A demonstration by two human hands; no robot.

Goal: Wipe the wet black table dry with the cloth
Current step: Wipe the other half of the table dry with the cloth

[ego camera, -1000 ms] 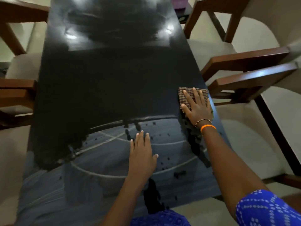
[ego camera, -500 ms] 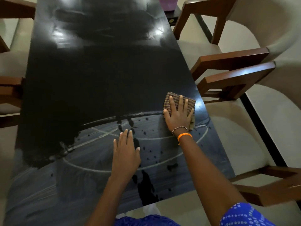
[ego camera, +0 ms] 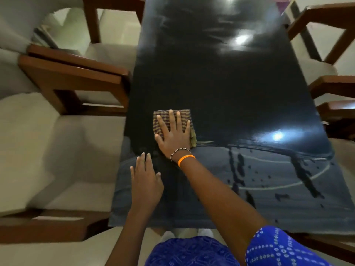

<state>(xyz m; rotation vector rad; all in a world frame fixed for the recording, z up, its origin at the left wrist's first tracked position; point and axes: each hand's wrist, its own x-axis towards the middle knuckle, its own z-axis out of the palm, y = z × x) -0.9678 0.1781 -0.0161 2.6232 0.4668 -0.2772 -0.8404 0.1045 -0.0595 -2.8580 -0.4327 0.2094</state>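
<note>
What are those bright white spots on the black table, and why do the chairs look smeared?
Head view: the spots are glare on the glossy black table, one far, one right; the chairs at the edges look motion-blurred and bent by the wide lens.

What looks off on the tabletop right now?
Nothing damaged. The near part of the black table shows a greyish film with dark drips and pale arc streaks. The right hand presses the cloth flat beyond it.
</note>
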